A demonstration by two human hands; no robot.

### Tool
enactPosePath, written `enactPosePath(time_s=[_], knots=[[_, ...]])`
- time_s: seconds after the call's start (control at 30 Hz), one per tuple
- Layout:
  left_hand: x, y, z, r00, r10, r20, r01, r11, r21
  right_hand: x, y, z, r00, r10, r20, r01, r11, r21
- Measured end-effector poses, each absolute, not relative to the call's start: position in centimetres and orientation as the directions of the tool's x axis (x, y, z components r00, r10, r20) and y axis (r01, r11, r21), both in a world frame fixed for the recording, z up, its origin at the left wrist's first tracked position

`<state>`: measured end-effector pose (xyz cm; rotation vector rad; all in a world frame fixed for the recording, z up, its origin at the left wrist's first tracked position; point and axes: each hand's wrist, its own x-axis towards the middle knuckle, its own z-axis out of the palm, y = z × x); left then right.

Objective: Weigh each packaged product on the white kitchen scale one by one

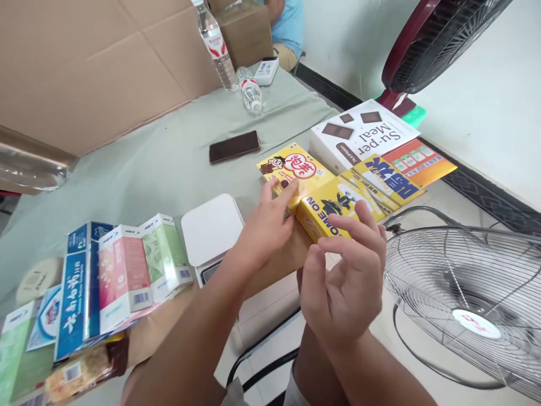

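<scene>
My left hand (264,228) reaches over the table edge, and its fingertips press on the left end of a yellow box printed "COME ON" (333,206). The fingers look closed on that end. My right hand (344,276) hovers just in front of the same box. Its fingers are loosely curled and apart, its thumb is near the box's lower corner, and nothing shows inside it. A yellow box with a cartoon figure (298,166) lies right behind my left fingertips.
More flat boxes (391,177) and a white "Su-per Meal" box (363,135) lie at the right. A white scale (211,228), toothpaste boxes (122,270), a dark phone (234,146) and water bottles (215,45) are on the table. A fan grille (465,304) stands at lower right; another person (287,28) sits far behind.
</scene>
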<state>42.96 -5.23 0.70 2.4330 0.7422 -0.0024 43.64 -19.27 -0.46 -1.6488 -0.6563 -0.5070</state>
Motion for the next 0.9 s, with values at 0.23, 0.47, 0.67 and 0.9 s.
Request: enactPosePath(time_s=[0.23, 0.47, 0.67, 0.9], knots=[[40.0, -7.9, -0.2, 0.708, 0.701, -0.085, 0.522, -0.439, 0.731, 45.2, -19.5, -0.5, 0.755, 0.087, 0.650, 0.656, -0.094, -0.749], [39.1, -14.1, -2.8, 0.772, 0.606, -0.192, 0.482, -0.360, 0.799, 48.9, -21.1, -1.8, 0.728, -0.050, 0.684, 0.686, 0.076, -0.724], [41.3, -15.0, -4.0, 0.695, 0.695, -0.184, 0.572, -0.379, 0.727, 55.4, -24.3, -6.2, 0.806, -0.165, 0.568, 0.570, -0.039, -0.821], [40.9, -15.1, -4.9, 0.719, 0.691, -0.074, 0.536, -0.484, 0.692, 56.8, -24.4, -8.2, 0.855, -0.150, 0.496, 0.482, -0.125, -0.867]])
